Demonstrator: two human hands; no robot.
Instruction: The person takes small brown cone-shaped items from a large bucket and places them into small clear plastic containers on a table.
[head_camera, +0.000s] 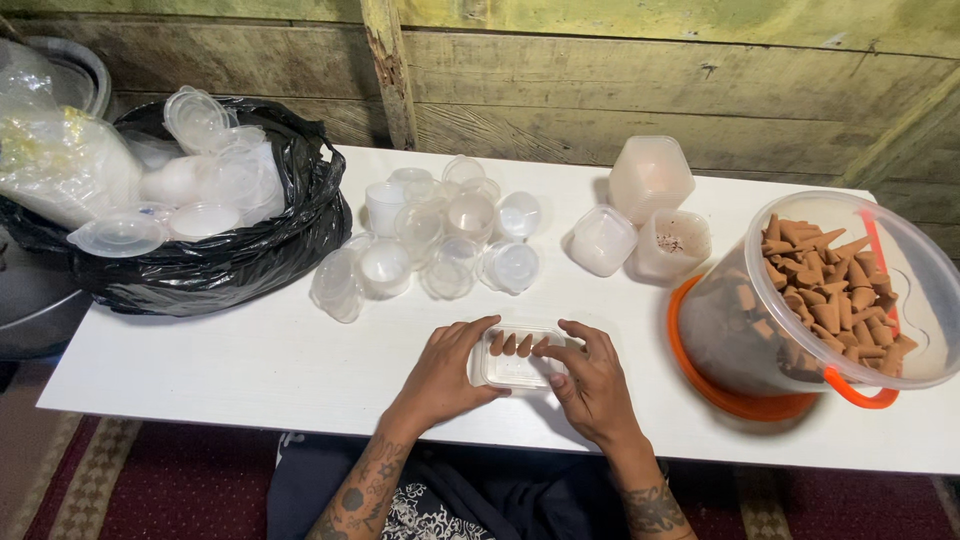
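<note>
Right at the near edge of the white table (250, 360) sits a small clear plastic box (517, 368), with both hands on it. Left hand (447, 372) is cupped against the box's left side, fingers curled over the top-left corner, so it's loosely closed around the box rather than flat. Right hand (590, 380) is on the right side, thumb and fingertips pinched in at the box's top edge, right where a few brown cones (512, 344) are lined up in a row inside. Can't really tell if it's actually got hold of a cone or is just touching the rim.

Off to the right there's a big clear tub (800, 300) tipped on its side with an orange handle and base, loaded with the same brown cones. Just behind the hands, a bunch of little round clear cups and lids (440, 240) are scattered in a cluster. Further right of those, a few hexagon-ish clear containers (640, 215), one with some brown crumbs in it. On the left, a black bin bag (230, 265) is stuffed with more clear lids and tubs. Wooden plank wall (650, 80) behind it all.
</note>
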